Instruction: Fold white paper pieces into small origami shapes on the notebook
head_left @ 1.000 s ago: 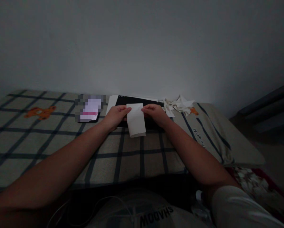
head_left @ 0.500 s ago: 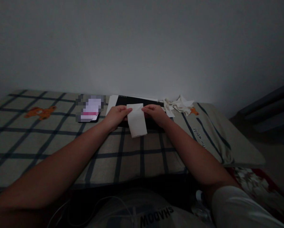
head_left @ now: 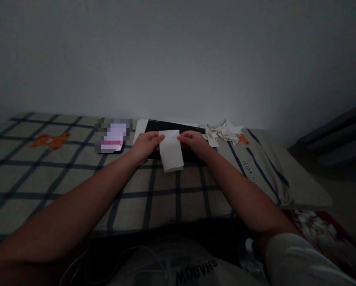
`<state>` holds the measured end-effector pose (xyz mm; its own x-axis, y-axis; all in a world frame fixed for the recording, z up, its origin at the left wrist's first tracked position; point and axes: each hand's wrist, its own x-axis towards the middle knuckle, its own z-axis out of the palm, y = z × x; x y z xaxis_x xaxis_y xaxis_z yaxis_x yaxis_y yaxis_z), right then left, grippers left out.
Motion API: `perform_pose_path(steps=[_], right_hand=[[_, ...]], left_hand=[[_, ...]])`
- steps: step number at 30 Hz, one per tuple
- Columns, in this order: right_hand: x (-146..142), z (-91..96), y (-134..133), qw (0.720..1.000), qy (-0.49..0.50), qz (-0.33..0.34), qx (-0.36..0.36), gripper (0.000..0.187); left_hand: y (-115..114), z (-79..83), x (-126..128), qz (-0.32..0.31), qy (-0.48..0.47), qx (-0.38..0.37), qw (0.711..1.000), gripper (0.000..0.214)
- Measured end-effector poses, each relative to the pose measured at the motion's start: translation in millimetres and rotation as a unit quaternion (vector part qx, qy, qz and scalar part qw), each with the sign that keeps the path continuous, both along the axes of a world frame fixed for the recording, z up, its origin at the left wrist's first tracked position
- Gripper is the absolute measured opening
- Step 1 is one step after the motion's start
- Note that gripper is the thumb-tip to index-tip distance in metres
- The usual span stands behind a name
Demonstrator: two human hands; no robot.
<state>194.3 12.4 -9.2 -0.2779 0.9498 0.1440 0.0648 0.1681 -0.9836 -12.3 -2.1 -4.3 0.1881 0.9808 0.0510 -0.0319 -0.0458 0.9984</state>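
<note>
A folded piece of white paper (head_left: 171, 153), perhaps a tissue, hangs between my two hands above the cloth. My left hand (head_left: 147, 146) pinches its upper left edge, thumb on the near face. On the opposite side, my right hand (head_left: 194, 142) grips the upper right edge the same way. The fingers behind the paper are hidden. Beneath and behind my hands lies a flat black board or folder (head_left: 173, 126), with white sheets (head_left: 140, 128) showing past its left end. Crumpled white paper (head_left: 225, 130) rests just right of it.
A phone (head_left: 114, 137) with a lit, blurred screen lies to the left on the checked cloth (head_left: 85, 186). A grey wall (head_left: 178, 59) rises behind. Below the right edge are a clear bottle (head_left: 251, 254), a white cable (head_left: 130, 248) and a red container (head_left: 332, 222) of crumpled paper.
The paper's lower edge has shifted very slightly. Both hands keep their grip in nearly the same place.
</note>
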Motion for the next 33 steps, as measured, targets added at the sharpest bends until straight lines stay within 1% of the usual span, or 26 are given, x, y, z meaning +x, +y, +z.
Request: perform_pose_path(steps=[3,7,13,15,18,20,23,26,28,30,33], right_hand=[[0,-1.7,1,1.000,0.002,0.004,0.005,0.022],[0,-1.0,1,1.000,-0.007,-0.005,-0.001,0.021],[-2,1.4,-1,0.999,-0.028,-0.009,0.018,0.023],[-2,2.7,-2,0.999,-0.023,-0.018,0.021,0.023],[-1,4.9,-2,0.999,-0.022,-0.036,0.026,0.023],[0,5.7,-2,0.998,-0.023,-0.047,0.027,0.024],[-1,5.3,-2,0.999,-0.013,-0.048,0.022,0.026],[-3,3.4,-2,0.999,0.011,-0.039,0.008,0.028],[-3,1.7,-1,0.999,0.040,-0.018,-0.012,0.030],[-2,0.5,-1,0.998,0.056,0.018,-0.036,0.031],[0,0.5,-1,0.997,0.034,0.038,-0.062,0.028]], left_hand=[[0,1.0,0,0.003,-0.014,-0.008,1.000,0.024],[0,3.8,-1,0.026,-0.049,-0.003,0.998,0.028],[-1,6.8,0,0.075,-0.024,0.027,0.997,0.026],[-1,7.0,-1,0.052,-0.029,0.017,0.998,0.028],[-1,5.7,-3,-0.017,-0.019,-0.014,1.000,0.031],[-1,4.0,-3,-0.034,0.002,-0.028,0.999,0.029],[0,3.0,-2,-0.007,0.024,-0.016,1.000,0.025],[-2,6.1,-1,0.034,0.064,0.025,0.997,0.022],[-5,9.9,-2,0.061,0.107,0.055,0.991,0.023],[-7,13.7,-4,0.081,0.150,0.082,0.982,0.024],[-8,17.8,-5,0.097,0.193,0.113,0.970,0.028]])
